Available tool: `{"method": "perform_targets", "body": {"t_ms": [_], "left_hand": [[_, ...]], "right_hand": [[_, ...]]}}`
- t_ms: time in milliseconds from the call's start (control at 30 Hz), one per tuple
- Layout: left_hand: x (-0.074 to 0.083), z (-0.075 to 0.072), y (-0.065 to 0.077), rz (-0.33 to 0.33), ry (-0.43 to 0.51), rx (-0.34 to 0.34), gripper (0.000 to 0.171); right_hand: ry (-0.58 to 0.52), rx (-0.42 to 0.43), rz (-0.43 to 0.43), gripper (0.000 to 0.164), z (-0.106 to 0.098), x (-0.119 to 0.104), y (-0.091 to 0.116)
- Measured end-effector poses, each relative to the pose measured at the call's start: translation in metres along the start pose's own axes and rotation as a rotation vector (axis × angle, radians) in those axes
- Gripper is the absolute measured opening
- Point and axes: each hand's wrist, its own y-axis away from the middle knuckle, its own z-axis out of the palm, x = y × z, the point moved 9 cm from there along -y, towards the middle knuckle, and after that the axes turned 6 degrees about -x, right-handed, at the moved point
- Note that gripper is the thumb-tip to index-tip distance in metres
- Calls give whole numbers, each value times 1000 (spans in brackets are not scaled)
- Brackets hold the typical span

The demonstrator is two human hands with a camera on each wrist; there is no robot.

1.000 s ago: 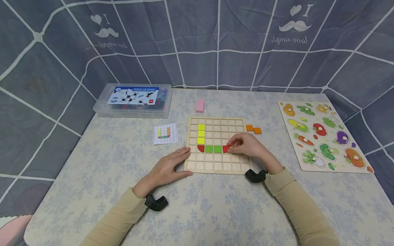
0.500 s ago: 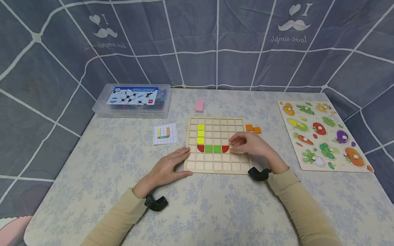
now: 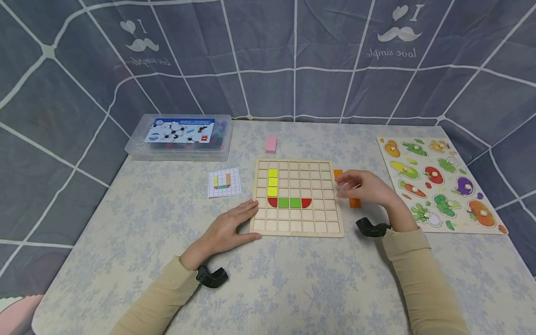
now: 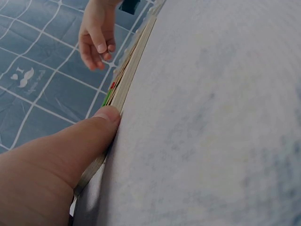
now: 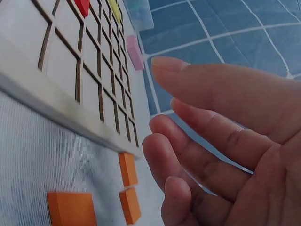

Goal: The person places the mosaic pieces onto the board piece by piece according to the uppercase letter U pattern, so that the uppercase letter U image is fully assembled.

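Note:
A square wooden grid board (image 3: 297, 234) lies at the middle of the table. On it are a column of yellow tiles (image 3: 272, 182), two green tiles (image 3: 290, 203) in a row, and rounded red tiles (image 3: 306, 203) at both ends of that row. My left hand (image 3: 228, 228) rests at the board's left edge, thumb and fingers spread; the left wrist view shows the thumb pressing the rim. Past the right edge, my right hand (image 3: 364, 188) hovers over orange tiles (image 5: 73, 209), partly hiding them. Its fingers are loosely bent, with nothing between them and the thumb.
A pattern card (image 3: 224, 182) lies left of the board, and a pink block (image 3: 271, 144) behind it. At the back left is a clear plastic box (image 3: 180, 151). A vegetable puzzle board (image 3: 465, 228) occupies the right side. Dark curtain (image 3: 268, 60) surrounds the table's back.
My right hand has let go of the red tile, now lying in its grid cell, and moved right, off the board to the orange tiles. The left hand has stayed put.

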Motion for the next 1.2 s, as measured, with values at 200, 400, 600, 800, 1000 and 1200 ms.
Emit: {"method": "perform_targets", "body": {"t_ms": [200,400,600,800,1000,1200], "left_hand": [[0,0,0,-10,3,-7,75],[0,0,0,-11,-2,-10,75],[0,0,0,-8,-1,-8,74],[0,0,0,-2,0,-2,74],[0,0,0,-4,-6,-2,74],[0,0,0,-3,-7,0,74]], "right_hand": [[-21,-8,-4,44,-7,12,5],[-47,-44,7,43,-8,22,9],[-52,-85,7,40,-7,28,12],[-44,-106,0,38,-4,30,13],[-68,-147,-15,40,0,32,14],[-65,-154,-25,41,1,33,14]]}}
